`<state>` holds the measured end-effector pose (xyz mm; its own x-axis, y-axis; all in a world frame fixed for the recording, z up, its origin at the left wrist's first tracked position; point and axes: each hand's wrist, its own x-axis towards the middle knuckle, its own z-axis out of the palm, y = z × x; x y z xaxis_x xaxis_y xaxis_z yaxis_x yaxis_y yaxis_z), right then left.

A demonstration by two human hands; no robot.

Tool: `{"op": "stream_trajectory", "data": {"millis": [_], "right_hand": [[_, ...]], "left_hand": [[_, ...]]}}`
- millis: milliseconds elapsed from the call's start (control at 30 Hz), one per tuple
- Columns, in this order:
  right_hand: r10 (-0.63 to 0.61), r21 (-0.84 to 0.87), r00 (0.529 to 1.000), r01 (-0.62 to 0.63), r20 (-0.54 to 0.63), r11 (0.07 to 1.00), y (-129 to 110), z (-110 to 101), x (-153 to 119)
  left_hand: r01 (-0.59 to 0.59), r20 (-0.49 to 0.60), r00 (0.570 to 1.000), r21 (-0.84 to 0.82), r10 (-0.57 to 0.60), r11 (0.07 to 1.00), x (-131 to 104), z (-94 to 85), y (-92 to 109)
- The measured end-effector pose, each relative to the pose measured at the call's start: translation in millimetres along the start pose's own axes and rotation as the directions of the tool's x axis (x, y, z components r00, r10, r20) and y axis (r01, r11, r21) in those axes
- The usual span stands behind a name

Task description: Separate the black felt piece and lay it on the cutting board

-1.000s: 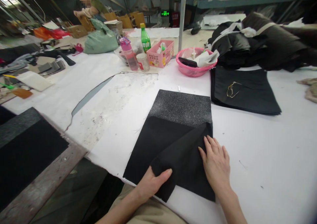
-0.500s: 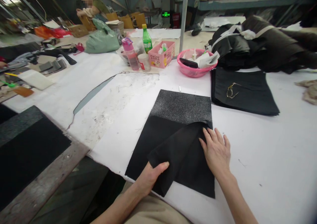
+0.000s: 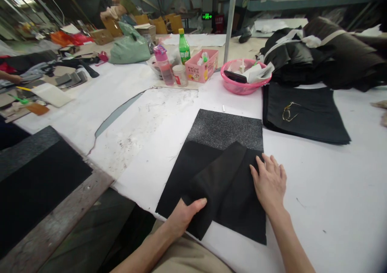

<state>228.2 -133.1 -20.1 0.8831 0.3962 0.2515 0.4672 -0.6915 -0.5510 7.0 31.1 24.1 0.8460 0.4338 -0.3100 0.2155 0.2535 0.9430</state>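
Observation:
A black cloth piece (image 3: 211,176) lies folded over at an angle on other black cloth near the table's front edge. My left hand (image 3: 184,216) grips its lower left part, thumb on top and fingers hidden beneath. My right hand (image 3: 270,180) rests with fingers apart on the right edge of the black cloth, holding nothing. Beyond the cloth shows a speckled grey-black strip (image 3: 226,128). To the right, eyeglasses (image 3: 288,112) lie on a stack of black sheets (image 3: 311,124).
A pink basin (image 3: 242,88), a pink box (image 3: 202,69), a green bottle (image 3: 184,49) and a pink bottle (image 3: 165,67) stand farther back. More black cloth (image 3: 45,184) lies at the left. A person (image 3: 123,5) sits at the back left.
The upper corner of the folded cloth has come away from my right fingers and now lies further left. My right hand stays at the right edge. The view has shifted slightly.

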Motion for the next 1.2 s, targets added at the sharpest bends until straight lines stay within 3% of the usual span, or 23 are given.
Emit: {"op": "stream_trajectory", "data": {"millis": [100,167,200,233,300,333,400,533,733,833,1033,1200], "right_hand": [[0.118,0.219,0.989,-0.136,0.093,0.966,-19.1,-10.7,-7.0],[0.204,0.368,0.957,-0.27,0.208,0.89,-30.4,-15.5,-14.5],[0.239,0.426,0.932,-0.339,0.273,0.839,-34.5,-17.5,-18.4],[0.268,0.468,0.904,-0.405,0.333,0.785,-37.3,-19.5,-22.1],[0.312,0.512,0.848,-0.513,0.429,0.689,-38.4,-24.7,-27.6],[0.327,0.519,0.823,-0.553,0.465,0.652,-37.2,-28.0,-29.1],[0.348,0.516,0.785,-0.605,0.512,0.606,-32.7,-35.3,-29.3],[0.362,0.466,0.778,-0.607,0.513,0.644,-25.4,-43.4,-25.9],[0.285,0.314,0.877,-0.417,0.388,0.853,-24.8,-26.0,-32.2],[0.26,0.222,0.911,-0.339,0.319,0.914,-21.2,-20.8,-34.8],[0.308,0.198,0.934,-0.341,0.181,0.919,2.9,-19.8,-17.1],[0.278,0.262,0.941,-0.323,0.194,0.909,16.6,-14.8,-3.7]], "left_hand": [[-0.185,0.103,0.981,0.293,0.162,0.938,-1.3,5.9,6.9],[-0.394,0.252,0.915,0.397,0.314,0.829,1.4,11.9,8.2],[-0.528,0.369,0.843,0.438,0.391,0.727,3.8,15.6,8.2],[-0.667,0.509,0.739,0.465,0.441,0.582,6.7,19.8,8.1],[-0.869,0.76,0.494,0.438,0.422,0.229,12.8,29.0,7.2],[-0.907,0.828,0.415,0.408,0.378,0.104,15.4,33.7,6.4],[-0.925,0.881,0.35,0.379,0.317,-0.033,18.8,42.1,3.9],[-0.912,0.884,0.365,0.403,0.293,-0.076,19.2,50.7,-2.8],[-0.908,0.882,0.385,0.415,0.274,-0.063,18.2,52.3,-9.2],[-0.911,0.888,0.388,0.41,0.248,-0.042,19.1,51.7,-11.6],[-0.926,0.891,0.363,0.378,0.274,-0.004,18.5,47.8,-18.0],[-0.934,0.881,0.348,0.356,0.32,0.038,17.3,45.5,-18.0]]}}
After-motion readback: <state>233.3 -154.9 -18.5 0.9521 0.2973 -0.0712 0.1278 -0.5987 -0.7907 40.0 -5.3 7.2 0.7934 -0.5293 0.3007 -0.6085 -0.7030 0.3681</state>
